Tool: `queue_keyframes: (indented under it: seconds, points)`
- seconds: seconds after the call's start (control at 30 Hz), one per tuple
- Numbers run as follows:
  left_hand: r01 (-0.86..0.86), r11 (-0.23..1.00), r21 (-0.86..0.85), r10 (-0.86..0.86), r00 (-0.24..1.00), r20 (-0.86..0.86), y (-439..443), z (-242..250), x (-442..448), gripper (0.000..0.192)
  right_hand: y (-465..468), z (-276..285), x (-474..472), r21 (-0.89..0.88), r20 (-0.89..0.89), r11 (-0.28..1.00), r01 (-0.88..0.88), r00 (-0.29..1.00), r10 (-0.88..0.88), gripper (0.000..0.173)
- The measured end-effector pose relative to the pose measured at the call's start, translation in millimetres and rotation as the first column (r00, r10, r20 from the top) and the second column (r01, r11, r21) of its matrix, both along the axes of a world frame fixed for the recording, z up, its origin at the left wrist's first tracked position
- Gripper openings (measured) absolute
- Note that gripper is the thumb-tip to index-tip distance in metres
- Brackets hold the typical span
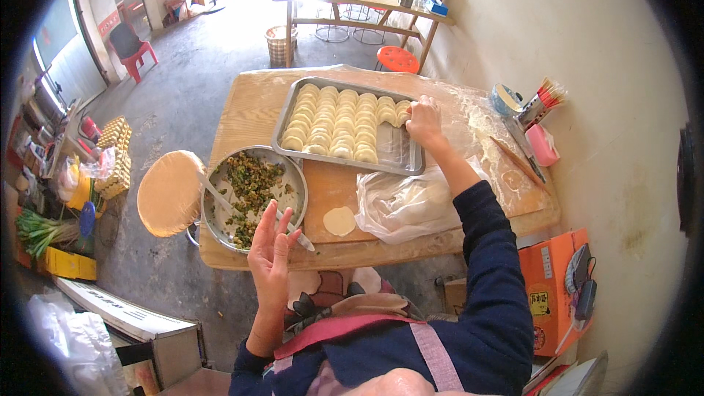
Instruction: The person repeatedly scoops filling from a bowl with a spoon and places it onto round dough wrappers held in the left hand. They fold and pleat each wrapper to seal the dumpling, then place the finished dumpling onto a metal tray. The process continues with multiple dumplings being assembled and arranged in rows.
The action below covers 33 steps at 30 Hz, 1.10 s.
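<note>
My right hand (424, 122) is at the right side of a metal tray (399, 149), its fingers closed at a pale dumpling (403, 116) at the end of the short right-hand row. Rows of folded dumplings (330, 124) overlap across the tray. My left hand (270, 256) is raised over the near rim of a steel bowl (301, 181), fingers apart. Chopped green-and-brown filling (250, 176) lies in the bowl. A pale flat spatula (224, 196) crosses the bowl and passes behind my left fingers. One round dough wrapper (339, 221) lies flat on the board.
Right of the wrapper lies a clear plastic bag (401, 206) with dough inside. Flour, a wooden rolling pin (517, 160), a patterned bowl (506, 100), a chopstick holder (542, 103) and a pink box (542, 144) are along the right. A plastic-covered round stool (169, 193) stands left of the table.
</note>
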<state>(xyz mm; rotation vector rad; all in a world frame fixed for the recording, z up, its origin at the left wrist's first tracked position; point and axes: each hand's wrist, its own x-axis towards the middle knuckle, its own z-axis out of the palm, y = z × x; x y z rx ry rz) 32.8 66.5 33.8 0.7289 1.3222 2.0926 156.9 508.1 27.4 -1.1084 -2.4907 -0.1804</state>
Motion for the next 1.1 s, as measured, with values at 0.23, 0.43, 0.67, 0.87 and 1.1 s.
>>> queue_keyframes:
  seconds: [0.23, 0.43, 0.67, 0.87, 1.1]
  points:
    - [-0.084, 0.991, -0.105, 0.073, 0.992, -0.101, 0, 2, -12, 0.022, 1, 21, 12, -0.080, -0.329, 0.993, -0.091, 0.942, 0.060, 0.019]
    - [-0.445, 0.891, -0.090, 0.276, 0.687, -0.672, 20, -6, -70, 0.005, -148, 56, 17, -0.258, -0.395, 0.813, -0.522, 0.825, 0.405, 0.018]
    - [-0.548, 0.776, -0.311, 0.164, 0.653, -0.740, 2, -5, -76, 0.005, -276, -8, 21, -0.115, -0.189, 0.738, -0.665, 0.744, 0.641, 0.036]
    - [-0.212, 0.948, -0.239, 0.102, 0.910, -0.403, -28, -14, -44, 0.013, -266, -20, 42, -0.070, -0.284, 0.705, -0.705, 0.692, 0.664, 0.013]
    - [0.419, 0.890, 0.177, -0.411, 0.572, 0.710, -17, -4, 26, 0.070, -288, 36, 17, -0.046, -0.525, 0.496, -0.867, 0.443, 0.727, 0.015]
